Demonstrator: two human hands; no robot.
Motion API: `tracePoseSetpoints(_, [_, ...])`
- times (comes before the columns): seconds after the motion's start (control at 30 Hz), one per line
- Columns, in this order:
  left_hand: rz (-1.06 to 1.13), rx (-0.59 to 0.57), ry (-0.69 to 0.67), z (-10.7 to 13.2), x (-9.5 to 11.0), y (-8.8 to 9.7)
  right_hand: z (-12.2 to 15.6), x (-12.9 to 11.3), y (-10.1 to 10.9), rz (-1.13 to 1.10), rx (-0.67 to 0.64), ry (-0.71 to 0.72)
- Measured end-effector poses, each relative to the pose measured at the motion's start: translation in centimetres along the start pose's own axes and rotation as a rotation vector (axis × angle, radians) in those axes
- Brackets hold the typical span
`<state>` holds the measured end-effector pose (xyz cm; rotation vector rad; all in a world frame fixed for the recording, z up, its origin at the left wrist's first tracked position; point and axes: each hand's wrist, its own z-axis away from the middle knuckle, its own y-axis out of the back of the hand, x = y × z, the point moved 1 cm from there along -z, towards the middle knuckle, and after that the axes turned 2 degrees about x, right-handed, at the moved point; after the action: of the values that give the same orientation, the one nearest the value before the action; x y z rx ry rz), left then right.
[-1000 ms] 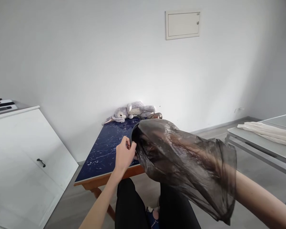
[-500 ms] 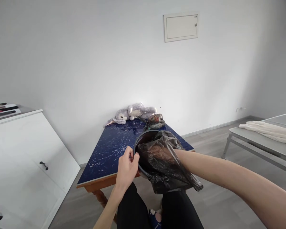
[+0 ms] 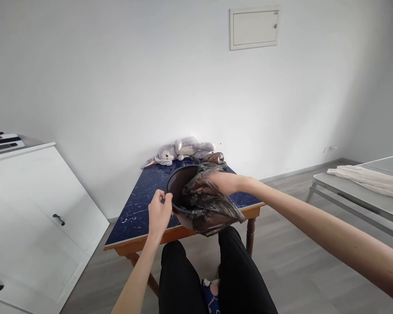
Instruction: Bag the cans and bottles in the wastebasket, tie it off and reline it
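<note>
The person's two hands at a bin and bag. We saw the left hand (image 3: 160, 211) pinching the rim of a dark round waste bin (image 3: 177, 181), which sat just right of that hand, tilted, its mouth toward the viewer. The right hand (image 3: 225, 181) reached in from the other side, its fingers hidden by a translucent black plastic bag (image 3: 208, 207); we could not tell whether they were closed.

A second earlier, the bag had sleeved most of the right forearm; now we saw that forearm and the wrist bare, the film bunched beneath the right hand and spilling over the rim nearest the viewer. We judged the bag only partly seated: bare inner wall showed just beyond the left hand, and the film's edge hung loose below the right.

Beyond both hands, on the blue marble-patterned table (image 3: 136, 213), we noted a gray plush rabbit (image 3: 187, 148) and, beside it, a filled dark plastic bundle (image 3: 216, 158).
</note>
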<state>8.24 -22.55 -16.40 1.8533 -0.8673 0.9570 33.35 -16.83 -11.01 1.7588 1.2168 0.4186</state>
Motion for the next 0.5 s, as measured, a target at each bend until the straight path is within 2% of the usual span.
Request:
tracePoseSetpoints(0.13, [0.054, 0.019, 0.063, -1.5, -1.1, -0.2, 1.0, -0.6, 1.2, -0.038, -0.025, -0.019])
tracePoseSetpoints(0.37, [0.115, 0.023, 0.098, -2.4, -1.3, -0.6, 1.2, -0.4, -0.6, -0.052, 0.031, -0.067])
tracePoseSetpoints(0.5, [0.083, -0.011, 0.107, -2.3, -1.7, -0.4, 1.8, -1.4, -0.5, -0.097, 0.060, -0.075])
